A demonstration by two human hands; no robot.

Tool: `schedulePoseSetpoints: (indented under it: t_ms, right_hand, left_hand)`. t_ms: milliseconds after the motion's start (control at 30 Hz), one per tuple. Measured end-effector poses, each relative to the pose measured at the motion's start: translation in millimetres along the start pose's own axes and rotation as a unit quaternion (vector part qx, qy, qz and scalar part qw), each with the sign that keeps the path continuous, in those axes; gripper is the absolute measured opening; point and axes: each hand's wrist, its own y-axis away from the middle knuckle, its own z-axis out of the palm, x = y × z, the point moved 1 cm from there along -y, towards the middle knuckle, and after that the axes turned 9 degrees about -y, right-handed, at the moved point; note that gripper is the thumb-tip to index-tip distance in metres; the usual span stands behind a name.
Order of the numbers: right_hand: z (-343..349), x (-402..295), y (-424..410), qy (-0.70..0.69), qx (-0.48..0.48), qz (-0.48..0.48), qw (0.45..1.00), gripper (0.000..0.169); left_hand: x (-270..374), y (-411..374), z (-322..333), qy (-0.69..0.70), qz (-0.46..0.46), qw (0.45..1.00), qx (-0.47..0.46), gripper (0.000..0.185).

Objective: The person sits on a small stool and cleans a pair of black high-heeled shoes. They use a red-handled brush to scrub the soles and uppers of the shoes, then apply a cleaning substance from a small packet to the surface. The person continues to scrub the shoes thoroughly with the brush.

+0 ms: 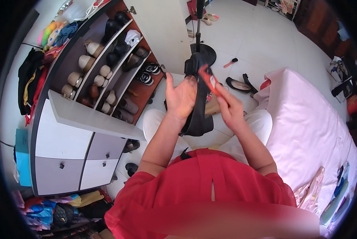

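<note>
In front of me, between my knees, is a black heeled shoe [200, 101], its toe pointing away and its block heel towards me. My left hand [181, 97] supports it from the left side, palm turned up, thumb spread and fingertips against the shoe near the toe. My right hand [231, 103] grips a red-handled shoe brush [209, 80]. The brush head is at the shoe's right side near the toe, slightly blurred; whether its bristles touch the leather cannot be told.
On the left stands an open shoe cabinet [85, 131] with several shoes on slanted shelves. A bed with a pink sheet [310, 119] is on my right. Ahead on the floor are black flats [238, 84], another red-handled brush [231, 62] and a round black stand base [210, 55].
</note>
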Motion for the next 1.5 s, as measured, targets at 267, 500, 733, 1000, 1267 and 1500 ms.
schedulePoseSetpoints:
  t_ms: [267,500,733,1000,1267,1500]
  right_hand:
    - [4.7,-0.9,60.7,-0.038,-0.107,0.041,0.993,0.037]
    - [-1.4,-11.3,-12.5,-0.033,-0.019,0.026,0.999,0.042]
    - [4.2,4.2,14.4,0.013,-0.03,-0.048,0.998,0.041]
    - [0.0,-7.3,36.1,-0.019,-0.109,0.012,0.994,0.04]
    - [-7.9,-4.2,13.9,-0.057,-0.106,0.086,0.989,0.039]
    - [1.6,-15.5,15.2,0.033,-0.08,0.014,0.996,0.038]
  left_hand:
    - [13.3,7.2,6.4,0.035,0.045,0.998,-0.016,0.083]
    - [4.6,6.4,31.0,0.036,0.022,0.999,-0.002,0.086]
    - [10.9,11.1,12.7,0.033,0.025,0.999,-0.003,0.083]
    - [18.4,8.4,21.0,0.034,0.054,0.998,0.013,0.083]
    - [10.7,-3.5,21.7,-0.01,0.041,0.999,-0.028,0.079]
    - [10.5,-9.2,19.1,-0.107,0.072,0.989,0.066,0.081]
